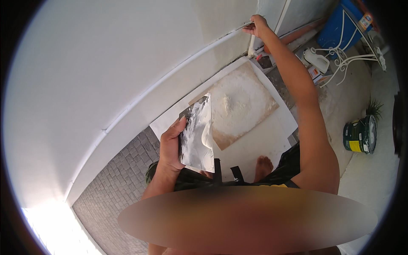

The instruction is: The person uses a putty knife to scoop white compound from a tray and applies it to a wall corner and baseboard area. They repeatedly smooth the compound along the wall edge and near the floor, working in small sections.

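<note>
My left hand [171, 142] grips a flat rectangular board [197, 131] by its left edge, thumb on top. White paste is smeared over the board, thicker along its right side, with dark bare patches at the upper left. My right arm reaches far up to the wall [170, 38]. There my right hand [256, 26] is closed at the ledge [199, 52] near the corner, around a thin flat-edged tool [247, 23] seen almost edge-on. Most of that tool is hidden by the fingers.
Below lies a white sheet [250, 159] with a brown board [223, 140] covered in white powder. My bare foot [264, 166] is at its near edge. To the right stand a blue bin [335, 32], a white metal stand [350, 57], a white jug [316, 60] and a dark green bucket [357, 135].
</note>
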{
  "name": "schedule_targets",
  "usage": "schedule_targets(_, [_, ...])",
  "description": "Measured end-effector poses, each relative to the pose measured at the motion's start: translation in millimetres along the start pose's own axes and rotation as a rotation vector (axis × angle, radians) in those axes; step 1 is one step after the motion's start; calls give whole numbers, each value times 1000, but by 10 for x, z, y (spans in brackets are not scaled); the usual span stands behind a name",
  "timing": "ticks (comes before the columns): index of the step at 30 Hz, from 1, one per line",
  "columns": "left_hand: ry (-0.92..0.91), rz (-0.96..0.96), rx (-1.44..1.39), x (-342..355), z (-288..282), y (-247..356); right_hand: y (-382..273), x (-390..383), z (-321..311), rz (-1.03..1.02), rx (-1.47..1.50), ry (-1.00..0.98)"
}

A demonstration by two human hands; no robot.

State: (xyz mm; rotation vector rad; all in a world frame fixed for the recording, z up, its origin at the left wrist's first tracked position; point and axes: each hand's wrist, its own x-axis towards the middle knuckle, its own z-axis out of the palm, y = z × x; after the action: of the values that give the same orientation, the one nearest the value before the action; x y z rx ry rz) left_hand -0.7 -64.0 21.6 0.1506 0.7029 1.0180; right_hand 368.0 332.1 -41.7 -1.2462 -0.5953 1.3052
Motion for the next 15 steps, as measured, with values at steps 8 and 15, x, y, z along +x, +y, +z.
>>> schedule_targets(8, [-31,24,1,-27,10,54,-1048,-171,413,-77,145,-65])
schedule_targets(15, [-129,-1,-107,8,32,100,-3043,-607,923,-276,177,-251])
